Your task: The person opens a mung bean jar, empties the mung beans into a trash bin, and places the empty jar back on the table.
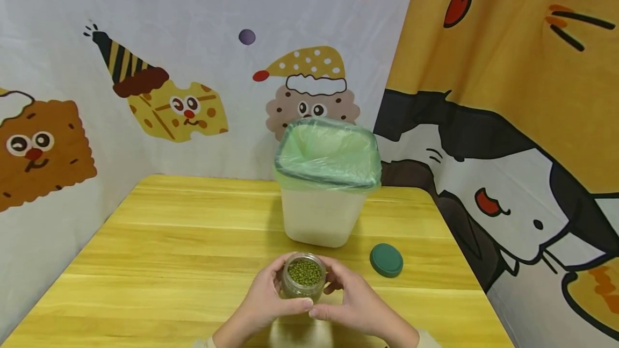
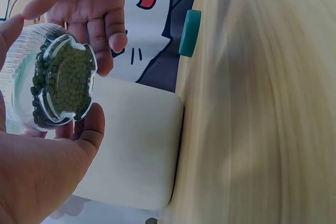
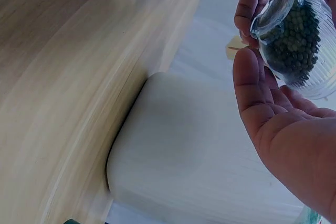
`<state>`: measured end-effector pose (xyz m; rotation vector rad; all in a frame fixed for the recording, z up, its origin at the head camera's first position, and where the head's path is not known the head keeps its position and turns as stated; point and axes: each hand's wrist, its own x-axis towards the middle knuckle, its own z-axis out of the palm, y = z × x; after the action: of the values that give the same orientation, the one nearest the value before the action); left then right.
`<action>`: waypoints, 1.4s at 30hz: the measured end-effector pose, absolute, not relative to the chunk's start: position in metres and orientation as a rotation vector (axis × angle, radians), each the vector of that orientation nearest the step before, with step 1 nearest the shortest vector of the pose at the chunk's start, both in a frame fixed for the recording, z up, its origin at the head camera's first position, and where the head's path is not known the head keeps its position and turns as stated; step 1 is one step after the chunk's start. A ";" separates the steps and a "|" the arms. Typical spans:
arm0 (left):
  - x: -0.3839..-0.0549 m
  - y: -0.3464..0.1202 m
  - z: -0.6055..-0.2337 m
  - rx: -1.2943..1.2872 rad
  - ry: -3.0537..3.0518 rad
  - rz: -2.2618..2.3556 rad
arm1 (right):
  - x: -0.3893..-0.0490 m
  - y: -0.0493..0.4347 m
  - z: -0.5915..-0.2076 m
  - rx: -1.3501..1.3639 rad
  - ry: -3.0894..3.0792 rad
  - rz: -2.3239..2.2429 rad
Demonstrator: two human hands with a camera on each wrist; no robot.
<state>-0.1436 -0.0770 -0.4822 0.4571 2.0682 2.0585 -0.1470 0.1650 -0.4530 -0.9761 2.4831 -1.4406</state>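
Desk (image 1: 169,262), wood-grain, carries bin (image 1: 319,216) w/ green bag (image 1: 333,146), lid (image 1: 386,260) nearby; cartoon drapes (image 1: 193,26) in bkgd. L hand (image 1: 266,291) & R hand (image 1: 355,295): fingers curled round jar (image 1: 301,291).

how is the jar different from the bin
The jar is clear and much smaller; the bin is off-white, draped with a green bag. The jar is raised off the table between the hands; the bin stands on it. The jar holds green beans; in the bin only its bag shows. Both are open-topped.
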 end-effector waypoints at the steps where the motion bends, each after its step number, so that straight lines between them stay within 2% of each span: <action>1: -0.143 -0.076 -0.481 0.460 2.066 2.058 | -0.147 0.165 -0.453 -0.969 2.486 -1.444; 15: -0.143 -0.072 -0.472 0.533 2.036 2.057 | -0.142 0.162 -0.449 -0.883 2.521 -1.456; 20: -0.151 -0.077 -0.460 0.631 2.078 2.037 | -0.149 0.162 -0.435 -0.908 2.547 -1.418; 27: -0.172 -0.088 -0.405 0.821 2.241 1.976 | -0.170 0.156 -0.373 -1.009 2.640 -1.319; 35: -0.209 -0.100 -0.326 0.871 2.461 1.955 | -0.214 0.145 -0.296 -1.186 2.729 -1.274; 42: -0.236 -0.107 -0.289 0.872 2.619 1.834 | -0.241 0.145 -0.271 -1.144 2.820 -1.181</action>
<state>-0.2358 -0.1072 -0.2885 0.8718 2.6185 1.8339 -0.2408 0.1448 -0.2712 -1.1439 2.8197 -1.1814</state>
